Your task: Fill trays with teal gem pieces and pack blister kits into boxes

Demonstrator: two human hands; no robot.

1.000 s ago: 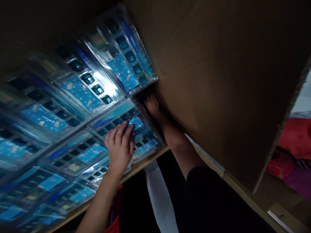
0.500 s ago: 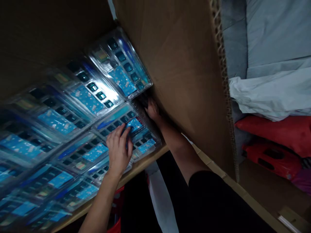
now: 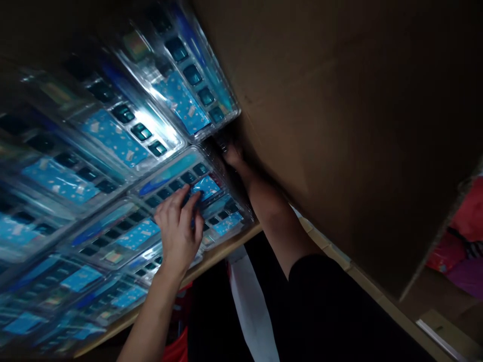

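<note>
Clear plastic blister trays (image 3: pixel 113 146) holding blue cards and dark items lie in rows on the wooden worktop (image 3: pixel 222 245). The left hand (image 3: pixel 175 229) is placed on one tray (image 3: pixel 177 183), fingers spread, not clenched. The right hand (image 3: pixel 234 157) is shadowed at that tray's corner, grip indeterminable, beneath a cardboard panel (image 3: pixel 339 130).

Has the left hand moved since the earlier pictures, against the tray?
No, hardly: the left hand stays at the same place beside the tray's blue card.
</note>
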